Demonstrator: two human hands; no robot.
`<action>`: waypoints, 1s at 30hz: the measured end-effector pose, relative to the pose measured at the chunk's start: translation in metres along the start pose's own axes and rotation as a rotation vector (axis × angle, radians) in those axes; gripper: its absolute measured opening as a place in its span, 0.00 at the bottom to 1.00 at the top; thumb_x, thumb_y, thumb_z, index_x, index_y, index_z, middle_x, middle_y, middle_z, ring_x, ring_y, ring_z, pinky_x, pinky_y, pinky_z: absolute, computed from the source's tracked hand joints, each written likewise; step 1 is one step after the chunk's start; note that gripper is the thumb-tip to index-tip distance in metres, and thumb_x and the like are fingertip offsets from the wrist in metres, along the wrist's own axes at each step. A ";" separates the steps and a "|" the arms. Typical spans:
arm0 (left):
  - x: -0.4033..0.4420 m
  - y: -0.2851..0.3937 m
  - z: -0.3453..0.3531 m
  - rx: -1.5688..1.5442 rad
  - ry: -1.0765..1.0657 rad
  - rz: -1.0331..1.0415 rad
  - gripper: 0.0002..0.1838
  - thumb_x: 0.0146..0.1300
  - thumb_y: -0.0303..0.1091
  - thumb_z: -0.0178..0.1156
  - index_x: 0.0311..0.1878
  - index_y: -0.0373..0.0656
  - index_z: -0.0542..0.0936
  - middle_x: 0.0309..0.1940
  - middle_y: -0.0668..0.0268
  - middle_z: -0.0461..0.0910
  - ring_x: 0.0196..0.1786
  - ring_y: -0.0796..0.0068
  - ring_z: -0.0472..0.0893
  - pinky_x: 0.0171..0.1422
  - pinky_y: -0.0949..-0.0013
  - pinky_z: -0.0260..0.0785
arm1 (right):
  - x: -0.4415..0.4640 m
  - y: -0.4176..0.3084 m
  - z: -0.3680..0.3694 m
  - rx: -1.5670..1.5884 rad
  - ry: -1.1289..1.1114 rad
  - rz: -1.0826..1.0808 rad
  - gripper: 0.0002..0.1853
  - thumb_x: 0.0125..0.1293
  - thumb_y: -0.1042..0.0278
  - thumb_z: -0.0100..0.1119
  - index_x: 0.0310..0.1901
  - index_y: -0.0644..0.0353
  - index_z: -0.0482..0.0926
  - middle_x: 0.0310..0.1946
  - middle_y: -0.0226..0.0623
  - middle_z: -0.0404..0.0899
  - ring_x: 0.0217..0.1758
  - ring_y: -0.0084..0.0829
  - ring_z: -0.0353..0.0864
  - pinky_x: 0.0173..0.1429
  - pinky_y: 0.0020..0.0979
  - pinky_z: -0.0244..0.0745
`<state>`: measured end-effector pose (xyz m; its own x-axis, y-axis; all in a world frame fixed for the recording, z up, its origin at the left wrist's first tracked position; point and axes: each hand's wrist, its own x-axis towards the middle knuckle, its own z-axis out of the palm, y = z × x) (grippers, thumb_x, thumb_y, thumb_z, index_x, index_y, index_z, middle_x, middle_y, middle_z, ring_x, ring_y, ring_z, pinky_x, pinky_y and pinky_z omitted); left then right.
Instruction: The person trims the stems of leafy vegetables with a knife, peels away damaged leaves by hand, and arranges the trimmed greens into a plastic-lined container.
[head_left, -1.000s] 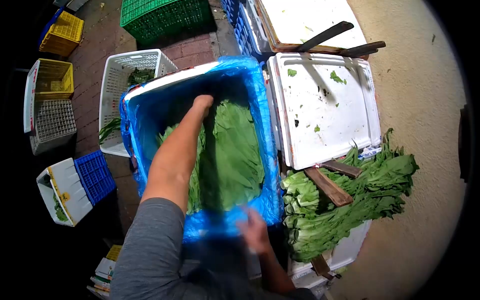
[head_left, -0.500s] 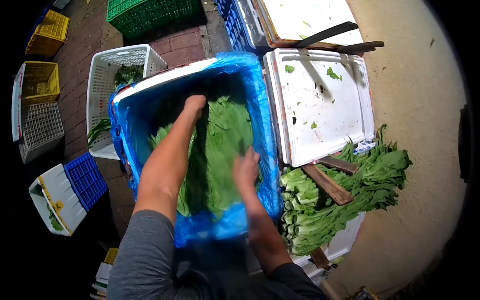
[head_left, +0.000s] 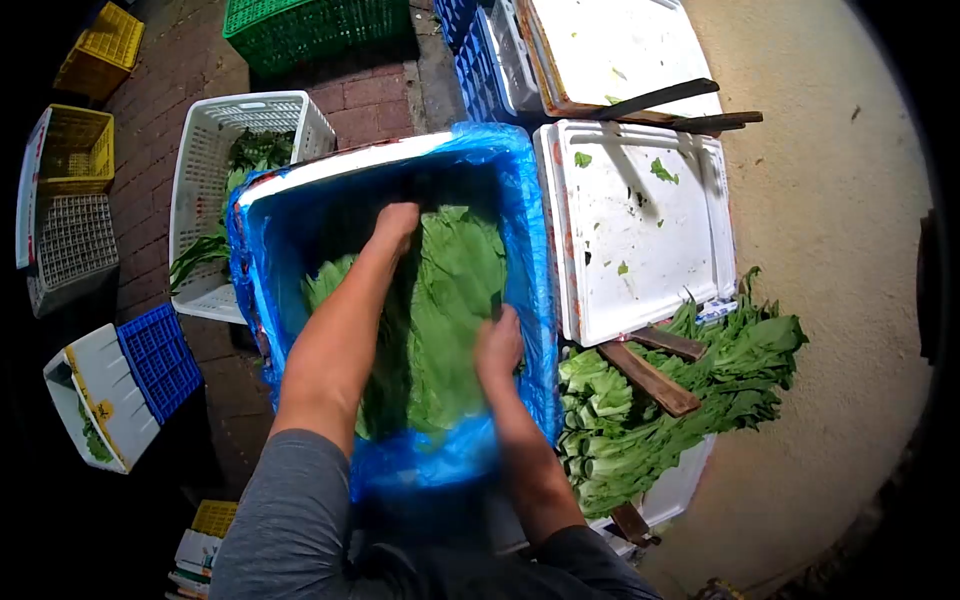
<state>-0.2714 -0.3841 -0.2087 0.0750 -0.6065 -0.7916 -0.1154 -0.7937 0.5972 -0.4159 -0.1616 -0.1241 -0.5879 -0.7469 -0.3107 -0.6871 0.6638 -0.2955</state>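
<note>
A foam box (head_left: 350, 158) lined with blue plastic (head_left: 535, 260) stands in front of me, holding long leafy greens (head_left: 455, 300) laid lengthwise. My left hand (head_left: 398, 217) reaches in at the far end, beside the leaf tips. Its fingers point down into shadow and are hidden. Along the right edge of the greens is my right hand (head_left: 500, 345), bent and close to the liner. Its fingertips are tucked out of sight between leaves and plastic, so I cannot tell what it grips.
Right of the box lie a white foam lid (head_left: 640, 230) with leaf scraps, a stack of leafy greens (head_left: 680, 400) and wooden strips (head_left: 650, 378). A white crate (head_left: 205, 200) with greens stands left, a green crate (head_left: 320, 35) behind. A wall (head_left: 820, 250) runs along the right.
The whole view has shifted slightly, with the box lower in it. My right hand is a little lower beside the greens and less blurred; my left hand stays at the far end.
</note>
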 end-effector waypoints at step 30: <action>0.000 -0.017 -0.001 -0.426 -0.286 -0.013 0.26 0.65 0.51 0.62 0.57 0.41 0.80 0.57 0.58 0.79 0.59 0.64 0.74 0.62 0.57 0.66 | 0.132 -0.125 -0.003 -0.078 -0.271 -0.229 0.41 0.57 0.36 0.63 0.48 0.78 0.77 0.51 0.70 0.76 0.56 0.61 0.78 0.61 0.49 0.73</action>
<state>-0.2689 -0.3703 -0.2189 -0.2069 -0.6065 -0.7677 0.3019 -0.7860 0.5395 -0.4087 -0.3432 -0.1251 -0.2872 -0.8313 -0.4758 -0.8246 0.4673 -0.3188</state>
